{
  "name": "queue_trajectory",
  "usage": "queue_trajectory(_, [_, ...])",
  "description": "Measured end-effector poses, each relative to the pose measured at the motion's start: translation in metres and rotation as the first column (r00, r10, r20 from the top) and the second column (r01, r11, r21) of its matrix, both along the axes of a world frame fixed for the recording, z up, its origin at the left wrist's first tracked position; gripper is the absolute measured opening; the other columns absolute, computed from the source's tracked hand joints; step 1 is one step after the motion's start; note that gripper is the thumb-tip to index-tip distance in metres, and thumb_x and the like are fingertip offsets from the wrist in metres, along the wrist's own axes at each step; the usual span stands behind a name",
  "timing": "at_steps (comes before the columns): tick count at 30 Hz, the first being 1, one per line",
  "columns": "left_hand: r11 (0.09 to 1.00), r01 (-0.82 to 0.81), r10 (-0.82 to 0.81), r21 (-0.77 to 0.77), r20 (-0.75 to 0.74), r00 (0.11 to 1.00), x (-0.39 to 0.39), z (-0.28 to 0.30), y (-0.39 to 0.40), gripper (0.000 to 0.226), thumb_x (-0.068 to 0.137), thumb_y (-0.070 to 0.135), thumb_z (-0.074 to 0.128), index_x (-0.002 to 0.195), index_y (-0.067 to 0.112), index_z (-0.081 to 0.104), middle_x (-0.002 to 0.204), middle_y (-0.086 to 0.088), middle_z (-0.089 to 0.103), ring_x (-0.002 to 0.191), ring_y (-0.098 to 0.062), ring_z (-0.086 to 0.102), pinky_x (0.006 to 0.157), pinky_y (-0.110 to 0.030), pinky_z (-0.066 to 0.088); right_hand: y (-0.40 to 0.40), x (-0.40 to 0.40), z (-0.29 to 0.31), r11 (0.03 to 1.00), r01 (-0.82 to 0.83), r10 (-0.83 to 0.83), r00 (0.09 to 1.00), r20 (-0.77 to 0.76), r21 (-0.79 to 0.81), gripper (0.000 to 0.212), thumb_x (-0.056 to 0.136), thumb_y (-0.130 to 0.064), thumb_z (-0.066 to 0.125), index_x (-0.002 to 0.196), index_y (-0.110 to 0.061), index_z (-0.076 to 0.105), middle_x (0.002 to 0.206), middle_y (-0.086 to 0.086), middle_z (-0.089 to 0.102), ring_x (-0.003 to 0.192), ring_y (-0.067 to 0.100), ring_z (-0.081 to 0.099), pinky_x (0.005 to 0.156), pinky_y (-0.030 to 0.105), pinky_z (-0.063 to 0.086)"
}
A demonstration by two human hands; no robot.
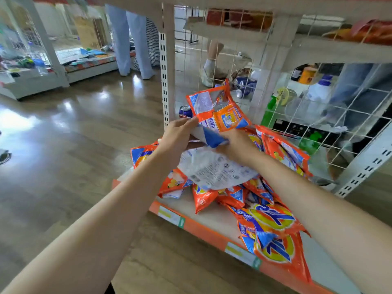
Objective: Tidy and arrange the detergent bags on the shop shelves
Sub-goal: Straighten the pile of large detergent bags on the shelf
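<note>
**While both hands hold one bag: upright at the far side of the pile**

Head view: left hand (177,134) and right hand (237,145) pinch the lower edge of the lifted detergent bag (218,111). Its long axis rises away toward the wire back panel (301,115), above the loose bags (250,194) on the shelf (212,228). Both hands are equally near.

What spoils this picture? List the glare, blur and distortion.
Head view: bright window glare on the wooden floor at left; wide-angle bending of the shelf upright and forearms; soft blur on the wire grid and goods behind; the held detergent bag between left hand and right hand stays fairly sharp.
</note>
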State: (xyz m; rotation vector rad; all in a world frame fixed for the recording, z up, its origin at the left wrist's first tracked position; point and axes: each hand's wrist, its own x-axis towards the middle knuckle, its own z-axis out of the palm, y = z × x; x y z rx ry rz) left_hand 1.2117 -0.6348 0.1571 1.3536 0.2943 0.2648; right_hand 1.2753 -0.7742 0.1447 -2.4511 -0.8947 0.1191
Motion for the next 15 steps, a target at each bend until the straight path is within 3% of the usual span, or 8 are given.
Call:
queue_trajectory(1, [0.999, 0.044, -0.042, -0.016, 0.064, 0.997, 0.003, 0.003, 0.000, 0.022, 0.099, 0.018, 0.047, 0.083, 0.010, 0.060, 0.077, -0.006, 0.062, 0.071, -0.018, 0.063, 0.057, -0.024, 0.057, -0.002, 0.007, 0.006, 0.992, 0.092, -0.101, 0.990, 0.101, 0.087, 0.030, 0.084, -0.008, 0.060, 0.056, -0.008, 0.050, 0.051, 0.004, 0.039, 0.054, 0.016, 0.035, 0.050, 0.025, 0.027])
queue_trajectory(3, [0.994, 0.105, -0.102, -0.011, 0.165, 0.981, 0.009, 0.013, 0.006, 0.026, 0.101, 0.023, 0.041, 0.090, 0.012, 0.062, 0.089, 0.000, 0.068, 0.079, -0.017, 0.067, 0.070, -0.027, 0.056, -0.012, 0.024, 0.025, 0.903, 0.274, -0.315, 0.946, 0.076, 0.330, 0.037, 0.082, -0.009, 0.063, 0.049, -0.013, 0.045, 0.048, 0.000, 0.038, 0.050, 0.018, 0.036, 0.046, 0.020, 0.026])
queue_trajectory(6, [0.998, 0.044, -0.049, 0.051, 0.098, 0.994, 0.017, 0.005, 0.023, 0.021, 0.099, 0.017, 0.046, 0.085, 0.013, 0.062, 0.088, -0.004, 0.069, 0.075, -0.017, 0.065, 0.065, -0.023, 0.051, -0.028, 0.053, 0.043, 0.654, 0.485, -0.528, 0.842, -0.108, 0.580, 0.012, 0.080, -0.012, 0.067, 0.075, -0.002, 0.063, 0.066, 0.007, 0.055, 0.062, 0.021, 0.054, 0.054, 0.024, 0.036])
queue_trajectory(8, [0.974, 0.033, -0.017, 0.225, -0.071, 0.997, 0.020, -0.024, 0.034, 0.020, 0.096, 0.011, 0.051, 0.079, 0.012, 0.062, 0.079, -0.006, 0.066, 0.069, -0.020, 0.060, 0.058, -0.022, 0.050, -0.037, 0.067, 0.031, 0.596, 0.600, -0.635, 0.759, -0.143, 0.534, 0.024, 0.085, -0.014, 0.064, 0.094, 0.008, 0.063, 0.084, 0.020, 0.061, 0.082, 0.032, 0.061, 0.065, 0.034, 0.042])
queue_trajectory(10, [0.876, 0.099, 0.028, 0.473, -0.254, 0.967, 0.024, -0.059, 0.047, 0.020, 0.092, 0.010, 0.055, 0.074, 0.011, 0.063, 0.077, -0.011, 0.066, 0.070, -0.025, 0.061, 0.065, -0.030, 0.054, -0.045, 0.075, 0.011, 0.606, 0.688, -0.700, 0.700, -0.143, 0.398, 0.031, 0.088, -0.012, 0.060, 0.104, 0.015, 0.057, 0.106, 0.031, 0.060, 0.102, 0.041, 0.058, 0.080, 0.044, 0.045])
queue_trajectory(12, [0.696, 0.190, 0.105, 0.693, -0.360, 0.927, 0.026, -0.086, 0.060, 0.014, 0.087, 0.010, 0.058, 0.078, 0.009, 0.067, 0.084, -0.014, 0.070, 0.081, -0.029, 0.065, 0.074, -0.036, 0.052, -0.048, 0.080, -0.007, 0.669, 0.709, -0.706, 0.700, -0.106, 0.221, 0.033, 0.087, -0.007, 0.057, 0.113, 0.012, 0.051, 0.120, 0.031, 0.055, 0.112, 0.042, 0.054, 0.087, 0.043, 0.044])
queue_trajectory(15, [0.421, 0.321, 0.189, 0.848, -0.428, 0.884, 0.024, -0.110, 0.073, 0.016, 0.087, 0.014, 0.057, 0.096, 0.012, 0.070, 0.101, -0.009, 0.069, 0.099, -0.028, 0.061, 0.071, -0.027, 0.041, -0.044, 0.079, -0.016, 0.734, 0.678, -0.678, 0.730, 0.089, 0.032, 0.049, 0.089, -0.006, 0.055, 0.132, 0.006, 0.033, 0.134, 0.026, 0.045, 0.122, 0.040, 0.045, 0.092, 0.043, 0.041])
